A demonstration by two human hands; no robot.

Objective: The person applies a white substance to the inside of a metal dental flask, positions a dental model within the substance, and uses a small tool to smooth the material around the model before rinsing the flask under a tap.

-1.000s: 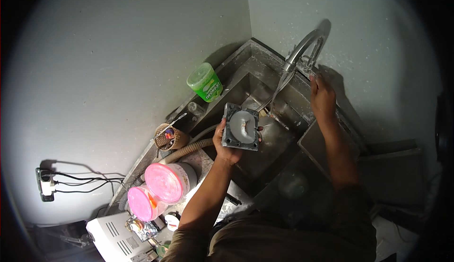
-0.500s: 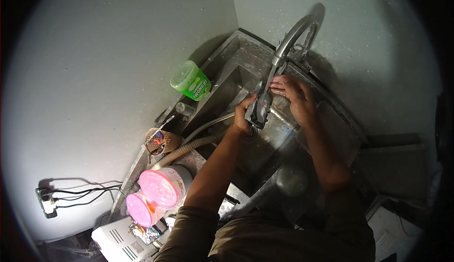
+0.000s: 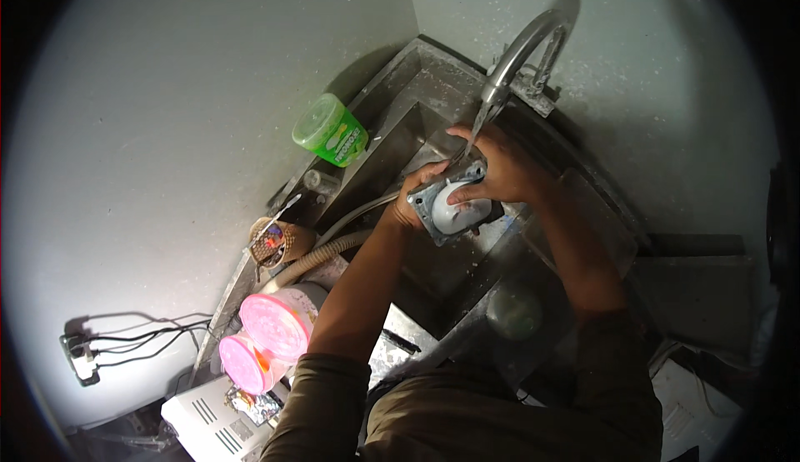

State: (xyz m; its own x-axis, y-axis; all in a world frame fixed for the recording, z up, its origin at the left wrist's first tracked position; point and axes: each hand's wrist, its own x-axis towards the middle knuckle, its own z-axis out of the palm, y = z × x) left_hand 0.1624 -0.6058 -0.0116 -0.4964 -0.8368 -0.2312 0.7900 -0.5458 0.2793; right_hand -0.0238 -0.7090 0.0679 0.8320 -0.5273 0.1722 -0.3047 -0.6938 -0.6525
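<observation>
My left hand point(image 3: 413, 193) grips the side of a grey metal piece with a squarish plate, holes in its corners and a rounded white middle point(image 3: 440, 224). It is held tilted over the sink basin, below the faucet point(image 3: 523, 45). My right hand point(image 3: 500, 166) reaches over it with thumb and fingers spread. Its thumb lies against the white middle, and its other fingers stretch out near the thin water stream point(image 3: 478, 126). Part of the plate's right side is hidden behind that hand.
The metal sink point(image 3: 392, 141) fills the corner. A green tub point(image 3: 337, 135), a small clear cup point(image 3: 321, 183), and a woven holder point(image 3: 283, 243) line its left edge. Nearer are a ribbed hose point(image 3: 321, 255), pink-lidded tubs point(image 3: 275, 329) and a plugged socket point(image 3: 81, 358).
The metal piece has turned so its white middle faces up. My right hand has moved from beside the stream onto it, thumb on the white part.
</observation>
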